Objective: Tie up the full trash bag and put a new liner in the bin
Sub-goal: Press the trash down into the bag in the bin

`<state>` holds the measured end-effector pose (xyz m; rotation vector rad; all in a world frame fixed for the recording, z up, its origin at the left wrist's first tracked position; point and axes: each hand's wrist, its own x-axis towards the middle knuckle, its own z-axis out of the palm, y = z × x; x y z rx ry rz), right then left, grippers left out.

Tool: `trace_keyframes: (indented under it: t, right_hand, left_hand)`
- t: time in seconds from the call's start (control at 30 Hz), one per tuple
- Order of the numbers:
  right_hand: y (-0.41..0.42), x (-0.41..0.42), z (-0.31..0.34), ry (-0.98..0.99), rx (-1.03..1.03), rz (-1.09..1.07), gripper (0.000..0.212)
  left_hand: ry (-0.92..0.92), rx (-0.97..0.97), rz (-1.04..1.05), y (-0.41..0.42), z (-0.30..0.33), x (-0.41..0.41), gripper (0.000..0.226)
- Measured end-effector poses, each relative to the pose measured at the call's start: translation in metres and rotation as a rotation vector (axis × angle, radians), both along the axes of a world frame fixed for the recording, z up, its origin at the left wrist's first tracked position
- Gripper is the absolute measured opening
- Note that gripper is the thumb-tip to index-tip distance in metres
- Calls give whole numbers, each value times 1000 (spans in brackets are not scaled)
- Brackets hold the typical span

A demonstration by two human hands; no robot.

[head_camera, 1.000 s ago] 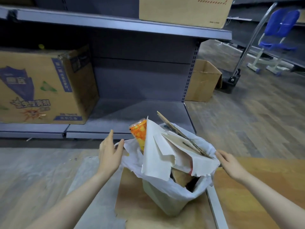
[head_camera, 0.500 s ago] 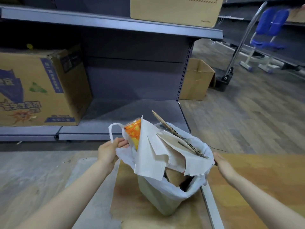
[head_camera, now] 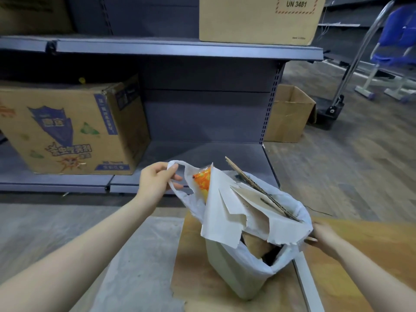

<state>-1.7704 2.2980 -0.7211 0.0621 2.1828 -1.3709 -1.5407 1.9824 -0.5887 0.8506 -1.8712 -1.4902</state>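
Observation:
A small pale bin (head_camera: 227, 273) stands on the floor, lined with a white plastic trash bag (head_camera: 267, 265) whose rim is folded over its edge. The bag overflows with white paper (head_camera: 222, 212), a strip of corrugated cardboard (head_camera: 258, 188) and an orange snack wrapper (head_camera: 202, 183). My left hand (head_camera: 155, 183) grips the bag's left handle loop and holds it raised above the bin. At the bag's right rim my right hand (head_camera: 324, 237) is partly hidden behind the bag, and its fingers cannot be made out. No new liner is in view.
A grey metal shelf unit (head_camera: 180, 48) stands just behind the bin, with a printed carton (head_camera: 67, 131) on its bottom shelf and another box (head_camera: 258, 19) above. An open cardboard box (head_camera: 288, 113), a trolley (head_camera: 333, 111) and a blue chair (head_camera: 396, 43) stand to the right.
My left hand went from lying open against the bag's rim to gripping the handle loop and lifting it up and out. The right hand stayed at the right rim.

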Motion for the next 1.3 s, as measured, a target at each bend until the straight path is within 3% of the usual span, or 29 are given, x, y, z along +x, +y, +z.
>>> trace_keyframes:
  t: [0.2,0.33,0.43,0.57,0.73,0.93,1.1,1.23,1.3]
  right_hand:
    - [3,-7,16,162,110,76,26]
    - [-5,2,17,46,68,93,14]
    - [-7,4,14,35,4,18,19]
    - [-3,0,21,83,120,18,34]
    - [4,-7,40,19,231,157,18]
    - [-1,-14,70,109,145,87,43]
    - [-8,-8,84,189,266,47,16]
    - [-10,-3,97,162,225,-2,5]
    - [-12,0,100,116,187,-36,15]
  left_hand:
    - [39,-85,-83,11,11,-5,14]
    - [59,-122,-109,17,14,-7,12]
    - [62,-159,-112,19,17,-9,12]
    - [50,-210,-94,23,21,-14,11]
    - [39,-98,-39,27,32,-31,23]
    - [2,-83,-29,27,37,-47,27]
    - [-56,-125,16,24,37,-52,38]
    - [-131,-193,56,28,37,-54,49]
    - [-169,-210,77,30,39,-55,43]
